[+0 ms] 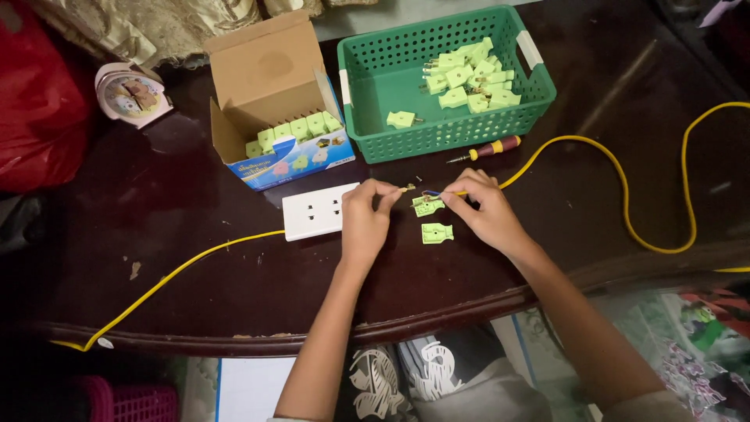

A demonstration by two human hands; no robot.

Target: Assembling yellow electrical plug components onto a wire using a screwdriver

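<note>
Behind both hands, a green basket [391, 78] holds spare plugs [469, 78].

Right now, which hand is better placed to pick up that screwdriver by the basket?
The right hand, probably. The screwdriver lies just beyond it, beside the green basket. The left hand is farther off and pinches a small brass piece. The right hand does hold the yellow cable.

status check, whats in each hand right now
Left hand pinches a small brass prong. Right hand holds the yellow cable end. Open green plug halves lie between, nothing in the way.
</note>
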